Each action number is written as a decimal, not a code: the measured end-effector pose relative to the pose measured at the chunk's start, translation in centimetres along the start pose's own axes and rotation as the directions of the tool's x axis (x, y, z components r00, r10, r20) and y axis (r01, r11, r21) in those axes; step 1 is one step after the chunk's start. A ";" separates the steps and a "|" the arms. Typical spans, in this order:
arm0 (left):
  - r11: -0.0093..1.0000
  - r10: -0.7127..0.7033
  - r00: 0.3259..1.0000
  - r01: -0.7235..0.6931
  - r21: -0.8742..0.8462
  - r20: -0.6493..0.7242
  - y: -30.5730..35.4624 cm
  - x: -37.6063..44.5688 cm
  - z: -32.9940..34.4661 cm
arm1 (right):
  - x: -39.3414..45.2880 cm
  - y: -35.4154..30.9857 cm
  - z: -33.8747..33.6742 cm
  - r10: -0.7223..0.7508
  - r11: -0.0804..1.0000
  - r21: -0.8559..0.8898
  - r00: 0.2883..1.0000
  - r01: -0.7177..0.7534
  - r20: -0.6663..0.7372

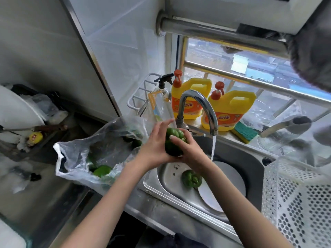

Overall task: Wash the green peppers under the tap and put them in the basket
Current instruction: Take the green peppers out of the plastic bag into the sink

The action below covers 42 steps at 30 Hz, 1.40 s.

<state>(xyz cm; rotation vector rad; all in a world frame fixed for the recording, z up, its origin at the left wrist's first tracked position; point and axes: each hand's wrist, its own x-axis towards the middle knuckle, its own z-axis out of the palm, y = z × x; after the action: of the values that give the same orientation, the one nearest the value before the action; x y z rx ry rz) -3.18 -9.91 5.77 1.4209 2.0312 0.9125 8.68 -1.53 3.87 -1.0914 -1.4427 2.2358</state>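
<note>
Early stage. Left hand [155, 145] and right hand [188, 149] together clasp 1 green pepper [172, 140] above the sink [250, 167], just left of the stream from the tap [198, 108]. A second pepper [191, 179] lies in the sink; more remain in the plastic bag [93, 151]. The basket [295, 199], as far as visible, holds none.

peppers [174, 142]: dark green
bottles [231, 109]: yellow, orange labels, red pumps
sponge [245, 132]: teal on yellow
basket [297, 199]: white, hole pattern
sink [238, 158]: steel grey
</note>
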 end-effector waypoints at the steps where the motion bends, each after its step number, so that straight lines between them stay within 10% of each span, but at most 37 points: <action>1: 1.000 0.009 0.998 -0.009 0.005 0.065 -0.2 0.3 0.7 | -0.2 0.7 -1.4 0.040 0.998 0.042 0.999 -0.038 -0.035; 5: 0.986 -0.040 0.994 0.022 0.163 0.106 -2.0 1.0 1.1 | 0.5 3.2 -7.1 0.142 0.989 0.070 0.948 -0.128 -0.285; 9: 0.986 -0.166 0.947 0.159 -0.047 -0.275 -2.7 0.0 -0.6 | 2.0 5.4 -9.9 0.123 0.957 -0.189 0.897 -0.221 -0.425; 13: 0.982 -0.190 0.653 0.140 -0.130 -0.734 -4.3 -2.3 -2.8 | 3.8 8.0 -10.6 0.117 0.908 -0.304 0.873 -0.287 -0.473; 17: 0.826 -0.545 0.390 0.403 -0.394 -0.743 -8.8 -2.0 -2.8 | 5.8 10.7 -10.9 0.110 0.761 -0.535 0.884 -0.369 -0.454; 20: 0.612 -0.783 0.431 0.662 -0.432 -0.449 -13.7 -1.3 -1.9 | 7.1 12.1 -10.9 0.137 0.675 -0.633 0.907 -0.379 -0.398; 23: 0.585 -0.772 0.517 0.806 -0.092 -0.370 -15.8 -0.9 -1.0 | 8.5 13.0 -11.0 0.119 0.638 -0.686 0.924 -0.351 -0.363; 29: 0.534 -0.791 0.582 0.807 0.253 -0.187 -17.8 0.0 0.5 | 10.0 15.1 -12.3 0.151 0.677 -0.606 0.885 -0.417 -0.441; 34: 0.519 -0.647 0.703 0.689 0.505 -0.294 -16.4 1.0 0.9 | 9.4 15.3 -11.9 0.238 0.725 -0.477 0.831 -0.497 -0.503; 42: 0.282 -0.780 0.572 0.685 0.672 -0.255 -15.8 -3.1 -2.7 | 5.8 10.4 -4.5 0.039 0.903 -0.388 0.933 -0.186 -0.357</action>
<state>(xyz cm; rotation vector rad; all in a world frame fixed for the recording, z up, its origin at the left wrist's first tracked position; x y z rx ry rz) -13.75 -17.16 -4.34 0.5329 2.6546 -0.4637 9.69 -0.08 -8.74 -1.6424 -1.7749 1.7164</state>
